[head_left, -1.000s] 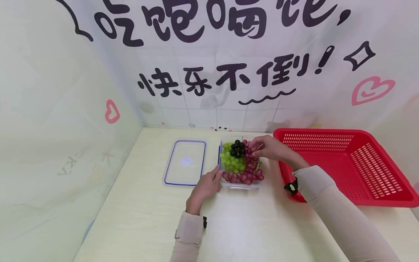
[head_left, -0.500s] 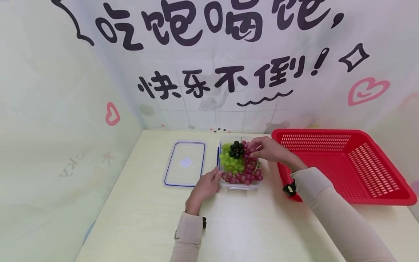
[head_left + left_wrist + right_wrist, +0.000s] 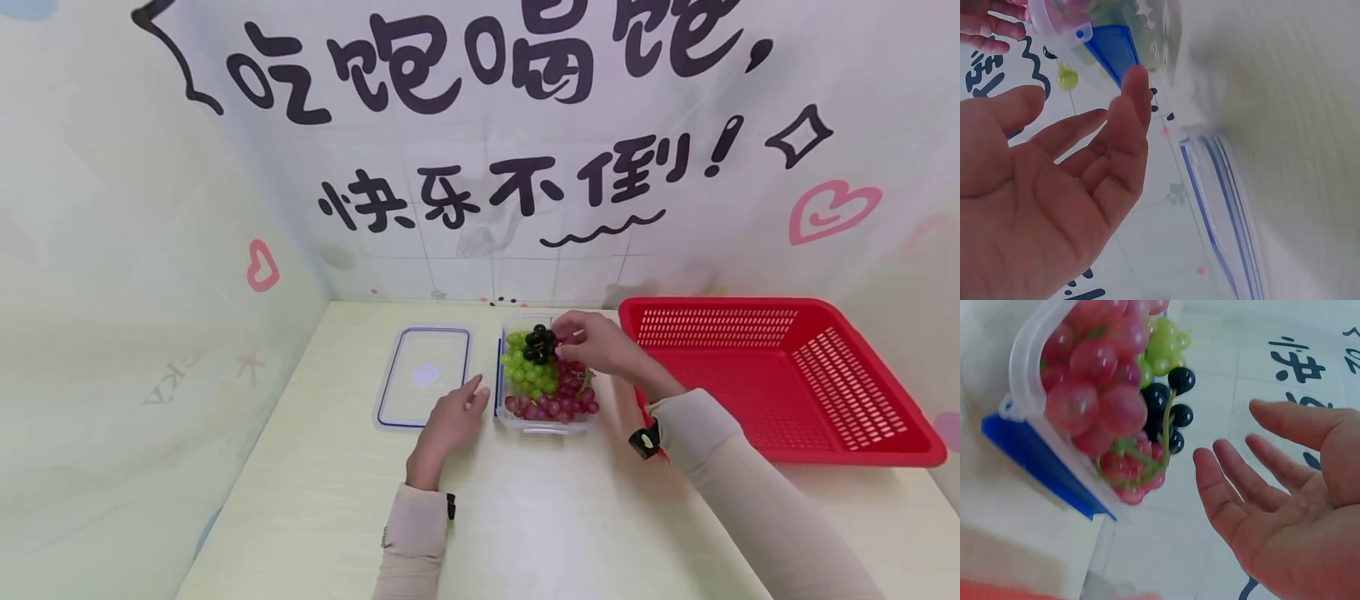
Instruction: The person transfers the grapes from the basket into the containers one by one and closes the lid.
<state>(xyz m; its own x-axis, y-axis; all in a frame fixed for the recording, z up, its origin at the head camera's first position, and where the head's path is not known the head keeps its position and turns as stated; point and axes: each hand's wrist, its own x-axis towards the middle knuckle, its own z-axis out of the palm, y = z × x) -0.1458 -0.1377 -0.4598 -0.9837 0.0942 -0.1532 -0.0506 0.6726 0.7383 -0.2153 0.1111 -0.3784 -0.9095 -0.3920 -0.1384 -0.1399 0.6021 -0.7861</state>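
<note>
A clear plastic container (image 3: 551, 427) holds green grapes (image 3: 525, 371), red grapes (image 3: 551, 408) and a small cluster of black grapes (image 3: 538, 345). Above its right side is my right hand (image 3: 600, 343). In the right wrist view its fingers (image 3: 1216, 494) are spread and loosely bent, apart from the fruit, with nothing between them. My left hand (image 3: 452, 418) hovers between the container and the clear blue-edged lid (image 3: 408, 375). The left wrist view shows its fingers relaxed near a blue side latch (image 3: 1116, 53), holding nothing; whether a fingertip touches the latch I cannot tell.
A large red perforated basket (image 3: 750, 383) stands right of the container, close to my right forearm. Behind the pale table (image 3: 525, 517) rises a wall (image 3: 480, 275) covered with printed lettering; another wall bounds the left side.
My left hand has let go of the container's left side and drawn back left toward the lid. The right hand has shifted slightly left over the grapes. The head view has tilted up slightly.
</note>
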